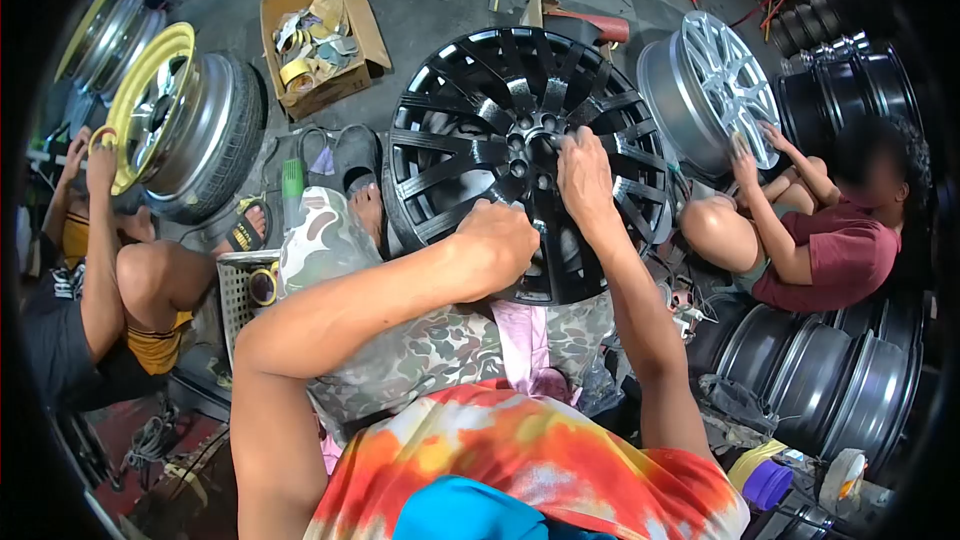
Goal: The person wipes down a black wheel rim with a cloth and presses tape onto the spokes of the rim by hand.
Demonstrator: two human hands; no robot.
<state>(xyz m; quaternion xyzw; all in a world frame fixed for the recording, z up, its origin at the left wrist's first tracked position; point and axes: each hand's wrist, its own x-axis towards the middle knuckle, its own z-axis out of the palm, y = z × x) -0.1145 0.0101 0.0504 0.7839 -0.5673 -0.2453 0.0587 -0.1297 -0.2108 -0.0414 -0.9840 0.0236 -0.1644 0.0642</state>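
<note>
A glossy black multi-spoke wheel rim (520,95) lies face up in front of my knees. My left hand (497,248) is closed, knuckles up, over the near-left spokes. Its curled fingertips are hidden, so whatever it grips cannot be made out. Close to the hub and its ring of bolt holes, my right hand (584,176) has its fingers pressed together and pointing down. Anything small between those fingers is too hidden to name. Pink cloth (522,340) hangs between my camouflage-trousered legs, below the rim's near edge.
A cardboard box (340,90) of tape scraps stands beyond the rim. To the left, a co-worker handles yellow tape on a tyred wheel (205,140). Another co-worker on the right touches a silver rim (655,90). Dark rims (810,370) are stacked at right; a plastic basket (236,290) sits left.
</note>
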